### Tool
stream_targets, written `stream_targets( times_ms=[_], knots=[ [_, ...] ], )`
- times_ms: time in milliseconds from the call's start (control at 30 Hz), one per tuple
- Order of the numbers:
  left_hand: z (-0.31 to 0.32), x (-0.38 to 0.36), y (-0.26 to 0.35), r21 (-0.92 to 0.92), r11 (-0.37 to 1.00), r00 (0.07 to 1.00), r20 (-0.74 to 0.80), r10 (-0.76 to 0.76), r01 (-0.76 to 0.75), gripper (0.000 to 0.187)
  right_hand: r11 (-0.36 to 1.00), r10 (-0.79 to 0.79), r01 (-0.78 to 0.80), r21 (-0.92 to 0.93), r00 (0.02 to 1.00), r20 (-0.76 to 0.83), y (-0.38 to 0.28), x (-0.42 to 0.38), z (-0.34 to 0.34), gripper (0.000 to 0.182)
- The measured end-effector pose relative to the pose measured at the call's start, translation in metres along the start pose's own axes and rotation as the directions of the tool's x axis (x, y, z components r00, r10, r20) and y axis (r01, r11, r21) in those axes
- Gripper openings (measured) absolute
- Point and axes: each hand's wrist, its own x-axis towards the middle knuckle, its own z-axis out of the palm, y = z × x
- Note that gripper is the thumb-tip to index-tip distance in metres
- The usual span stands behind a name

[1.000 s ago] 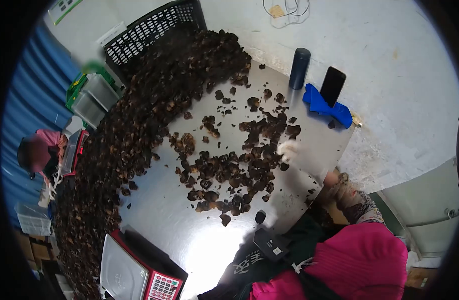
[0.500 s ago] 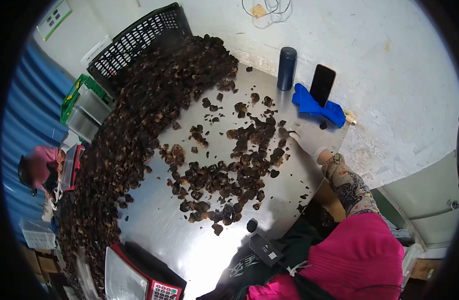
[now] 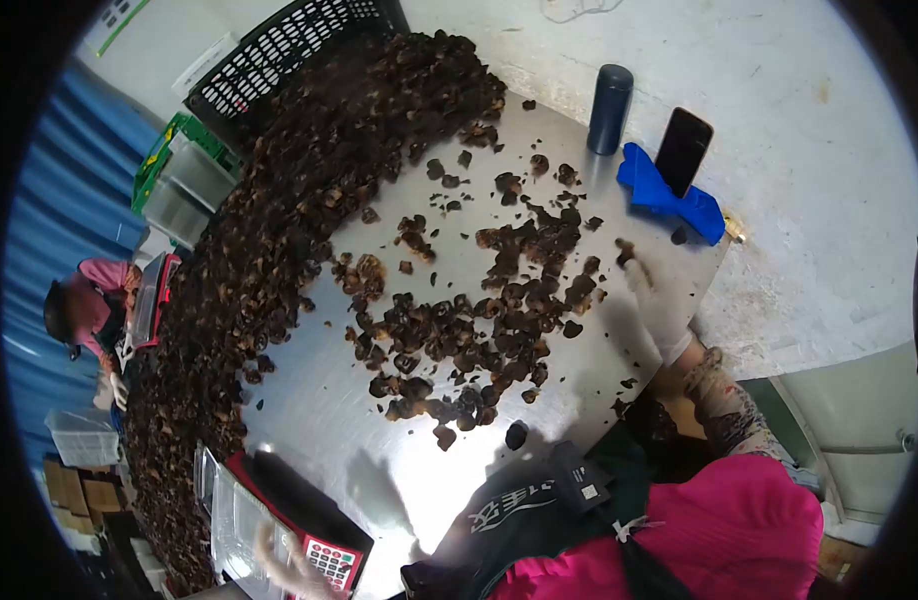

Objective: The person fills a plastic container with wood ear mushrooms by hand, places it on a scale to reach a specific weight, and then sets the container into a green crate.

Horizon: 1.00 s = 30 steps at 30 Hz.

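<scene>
My right hand (image 3: 659,305), in a pale glove, is at the right of the steel table with a small dark dried piece (image 3: 625,250) at its fingertips, blurred by motion. Left of it lies a loose spread of dark brown, curled dried pieces (image 3: 519,320) that look like mushroom or fungus. At the bottom left, my gloved left hand (image 3: 289,568) grips the side of a clear plastic box (image 3: 241,525), its fingers bent at the wall. The box overlaps the red scale (image 3: 331,565), whose keypad shows beside the hand.
A large heap of the same pieces (image 3: 279,210) runs along the left, up to a black crate (image 3: 289,55). A dark bottle (image 3: 610,110), a phone (image 3: 684,150) and a blue cloth (image 3: 669,205) stand by the wall. Another person (image 3: 99,310) works at a second scale (image 3: 155,300).
My left hand has come into view with the clear box, now over the scale. My right hand has a dark piece at its fingertips, away from the spread. The view has shifted.
</scene>
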Motion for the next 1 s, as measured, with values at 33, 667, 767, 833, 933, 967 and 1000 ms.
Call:
stream_targets(
  times_ms=[33,667,767,833,933,967,1000],
  knots=[
    [0.016,-0.003,0.029,-0.375,0.917,0.963,0.268,-0.031,0.134,0.034,0.999,-0.031,0.03,0.012,0.997,0.067,-0.008,-0.015,0.017,0.025],
    [0.163,-0.039,0.08,-0.197,-0.375,0.252,0.962,0.104,0.906,0.045,0.597,-0.61,0.802,0.022,0.435,0.662,-0.011,0.055,0.077,0.034],
    [0.159,-0.038,0.079,-0.204,-0.359,0.256,0.961,0.102,0.911,0.038,0.518,-0.585,0.855,-0.024,0.375,0.719,-0.011,0.061,0.076,0.032],
    [0.157,-0.038,0.082,-0.23,-0.311,0.254,0.967,0.039,0.922,0.029,0.607,-0.593,0.794,-0.003,0.456,0.663,-0.016,0.061,0.065,0.022],
    [0.151,-0.036,0.094,-0.214,-0.277,0.216,0.976,-0.024,0.937,0.024,0.738,-0.624,0.671,0.069,0.641,0.446,-0.022,0.057,0.052,0.014],
    [0.153,-0.037,0.092,-0.213,-0.278,0.215,0.976,-0.025,0.937,0.024,0.738,-0.662,0.661,0.138,0.668,0.341,-0.029,0.055,0.044,0.012],
    [0.155,-0.038,0.089,-0.205,-0.305,0.215,0.977,0.001,0.93,0.024,0.738,-0.661,0.66,0.138,0.668,0.342,-0.025,0.049,0.043,0.012]
  ],
)
